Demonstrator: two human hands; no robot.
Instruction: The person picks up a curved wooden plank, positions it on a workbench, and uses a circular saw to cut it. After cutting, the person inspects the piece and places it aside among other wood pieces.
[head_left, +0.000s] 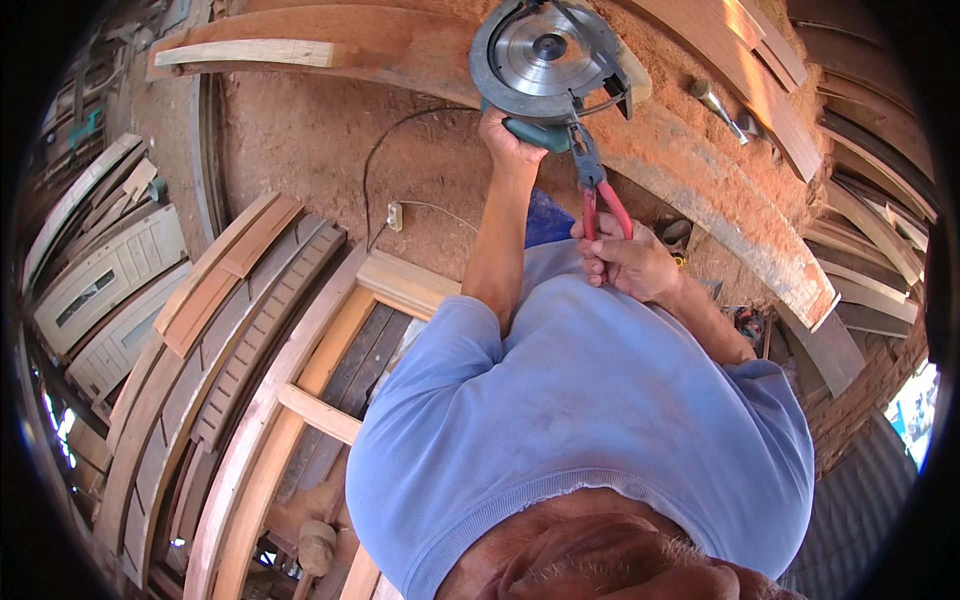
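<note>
A circular saw (518, 62) is held up with its round blade facing me, above a plank at the top of the head view. My left hand (512, 140) is closed round the saw's green handle, partly hidden behind the saw body. In my right hand (632, 264) are pliers (586, 160) with red handles and a dark metal head. The jaws reach up to the lower edge of the saw, by the guard. Whether they grip a part there I cannot tell.
A black cord (373, 160) curves over the sawdust-covered floor, near a small pale socket (394, 217). Wooden frames (330, 390) and stacked boards (215, 290) stand at the left. A long plank (720, 195) and a brush (712, 100) lie to the right.
</note>
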